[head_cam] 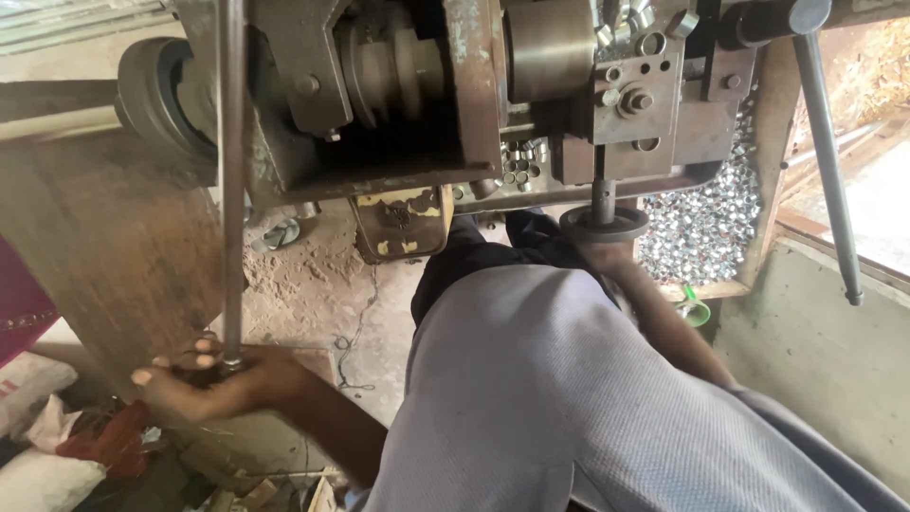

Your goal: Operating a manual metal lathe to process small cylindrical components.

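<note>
Over on the left there's a heap of white sacks [33, 417] and red rags [114, 441] on the floor. Just right of that, the left hand [204, 379] is palm up, fingers [175, 362] curled around the bottom end of a long metal rod [230, 180], which runs straight up past a big wooden board [104, 237] and a black pulley wheel [152, 90]. So that hand is closed on the rod's lower tip.

In the middle is a grimy old machine [408, 104] with a shaft and grooved drum inside the frame, plus a yellowish worn plate [403, 223] hanging below it. The person's grey trouser leg [531, 398] fills the lower middle.

Further right, the right hand [607, 254] sits right under a round handwheel [604, 224] on a short vertical shaft, touching it from below; can't tell how those fingers are set, they're hidden. Behind that is a tray [758, 228] packed with small shiny metal rings [697, 228], and a long lever [827, 161] slants down on the far right.
</note>
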